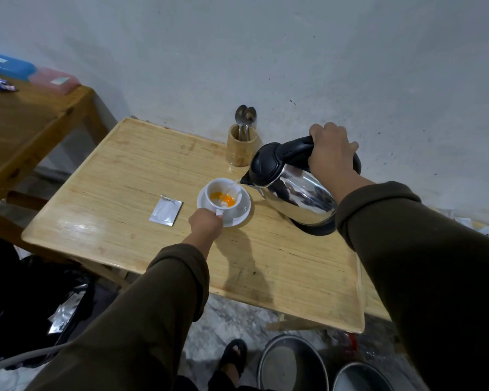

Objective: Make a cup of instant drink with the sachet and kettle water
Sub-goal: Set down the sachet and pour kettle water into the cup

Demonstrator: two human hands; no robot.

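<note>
While the right hand (332, 149) wraps its fingers around the black handle of the steel kettle (294, 184) and tips water into the cup (223, 197), the left hand (206, 222) pinches the cup's handle, steadying it on its saucer (244, 213) mid-table. Full, the kettle likely feels heavy and hot-walled; the opened sachet (166, 212) lies just left.

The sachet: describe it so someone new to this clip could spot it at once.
On the light wooden table, look just left of the white cup and saucer. The sachet lies flat there, untouched by either hand: a small silvery-white packet, torn at the top, the only flat foil item on the table.
</note>
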